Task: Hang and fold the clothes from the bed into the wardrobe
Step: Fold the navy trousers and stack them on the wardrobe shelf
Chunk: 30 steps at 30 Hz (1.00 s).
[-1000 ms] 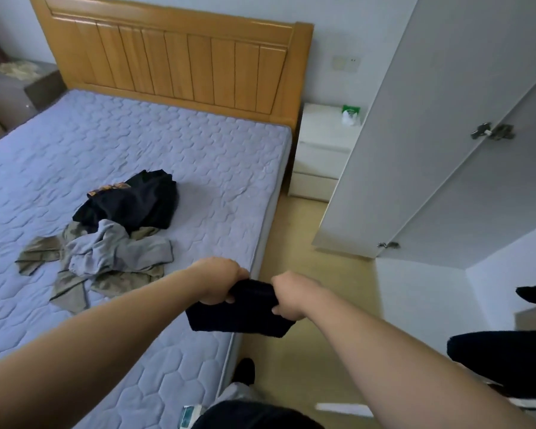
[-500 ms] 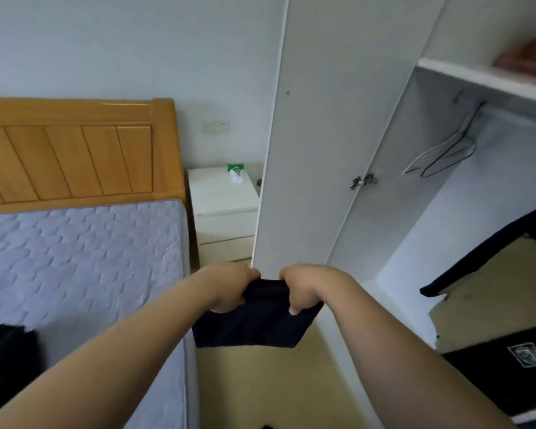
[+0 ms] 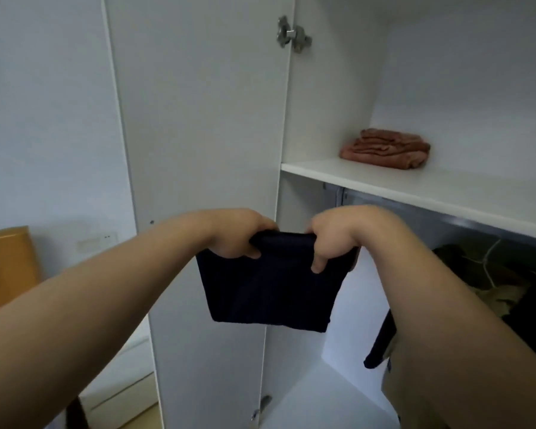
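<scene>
Both hands up in front of the open wardrobe [image 3: 328, 88], arms extended. Left hand [image 3: 239, 236] and right hand [image 3: 331, 236] each clenched on the top edge of a folded dark navy garment [image 3: 266, 289], fingers curled over the front of the fabric. Hands close together, small gap between them with the fold's top edge bridging it. Garment hangs down from the grip as a compact, roughly rectangular bundle, lower edge free, touching nothing else.

Garment sits in mid-air just near of the wardrobe's left side panel, below shelf level. White shelf [image 3: 415, 187] is up and to the right; a folded rust-brown cloth [image 3: 387, 148] lies on it toward the far left part. Rest of the shelf surface is bare white.

Below the shelf, right side: hanging clothes [image 3: 492, 280], olive and dark tones, partly hidden behind the right forearm. A dark sleeve or strap [image 3: 381, 345] dangles lower.

Wardrobe door [image 3: 198, 119] stands open at left-centre, hinge [image 3: 293, 34] at top. Wooden headboard [image 3: 7, 267] edge at far left, wall socket [image 3: 96, 243] beside it.
</scene>
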Each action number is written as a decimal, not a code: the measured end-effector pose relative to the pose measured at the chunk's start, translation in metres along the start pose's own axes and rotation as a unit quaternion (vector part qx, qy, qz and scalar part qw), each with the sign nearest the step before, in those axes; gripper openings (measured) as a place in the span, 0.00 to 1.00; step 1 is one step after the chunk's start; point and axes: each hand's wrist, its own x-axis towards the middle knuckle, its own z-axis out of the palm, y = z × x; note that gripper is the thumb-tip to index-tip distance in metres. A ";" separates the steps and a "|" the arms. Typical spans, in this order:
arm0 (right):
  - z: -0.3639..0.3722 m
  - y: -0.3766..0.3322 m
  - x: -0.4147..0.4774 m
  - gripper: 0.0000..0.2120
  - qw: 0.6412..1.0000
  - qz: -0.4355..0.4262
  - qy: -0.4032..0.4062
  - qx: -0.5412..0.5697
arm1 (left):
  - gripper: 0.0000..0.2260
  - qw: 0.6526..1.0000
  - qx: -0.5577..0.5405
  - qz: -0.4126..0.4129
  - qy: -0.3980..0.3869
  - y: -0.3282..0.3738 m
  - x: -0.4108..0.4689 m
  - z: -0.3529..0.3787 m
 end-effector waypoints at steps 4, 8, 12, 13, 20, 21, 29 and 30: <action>-0.068 0.026 -0.007 0.14 0.996 0.013 0.057 0.068 | 0.21 0.998 0.004 0.046 0.042 -0.003 0.043 -0.069; -0.125 0.043 -0.017 0.11 0.987 0.018 0.122 0.100 | 0.20 0.994 0.015 0.080 0.077 -0.002 0.083 -0.134; -0.176 0.052 -0.025 0.07 0.971 0.027 0.199 0.127 | 0.20 0.981 0.035 0.106 0.160 -0.006 0.114 -0.194; -0.188 0.054 -0.025 0.09 0.965 0.022 0.225 0.133 | 0.21 0.975 0.043 0.111 0.186 -0.008 0.121 -0.209; -0.250 0.070 -0.003 0.10 0.901 0.058 0.425 0.061 | 0.22 0.914 0.058 0.166 0.366 -0.017 0.201 -0.264; -0.250 0.075 0.008 0.08 0.889 0.067 0.453 0.025 | 0.22 0.892 0.069 0.179 0.409 -0.021 0.218 -0.257; -0.144 0.128 0.136 0.29 0.903 0.151 0.377 -0.138 | 0.25 0.915 0.073 0.203 0.342 -0.069 0.326 -0.109; -0.132 0.132 0.148 0.29 0.928 0.155 0.321 -0.107 | 0.26 0.949 0.059 0.182 0.250 -0.071 0.328 -0.099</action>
